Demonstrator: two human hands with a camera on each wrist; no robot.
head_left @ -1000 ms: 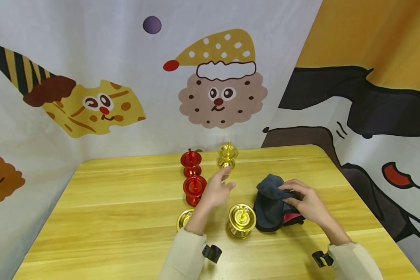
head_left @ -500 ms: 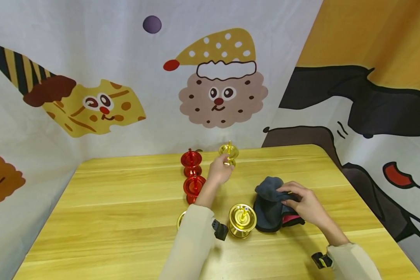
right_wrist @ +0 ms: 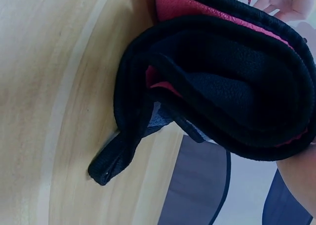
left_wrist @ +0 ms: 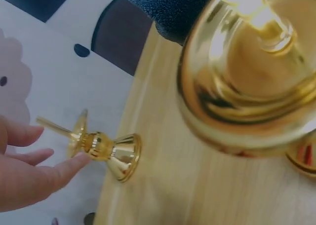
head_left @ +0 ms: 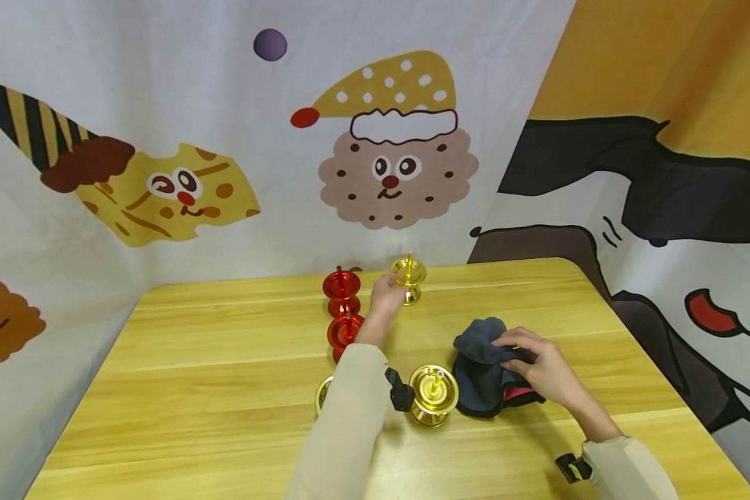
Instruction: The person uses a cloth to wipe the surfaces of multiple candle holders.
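Across the table (head_left: 212, 347), the left sleeve (head_left: 344, 423) has advanced: keep the cloth (head_left: 475, 380) pinched in the right hand (head_left: 545, 361) and, preferably, close the left hand (head_left: 386, 300), its fingers (left_wrist: 71, 169) loose and empty at the rearmost gold holder (head_left: 414, 274), beneath the dish (left_wrist: 79, 132) on the stem (left_wrist: 98, 145).

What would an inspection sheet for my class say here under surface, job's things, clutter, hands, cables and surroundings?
Surface: wood-grain table.
Job's things: far gold holder, upright; dark blue cloth, pink showing; near gold holder, upright beside the cloth.
Clutter: far red holder, near red holder; third gold holder, mostly behind left sleeve.
Hands: left hand at the far gold holder, fingers apart, contact unclear; right hand pinches the dark blue cloth.
Cables: nothing seen.
Surroundings: cartoon-print curtain behind the table.
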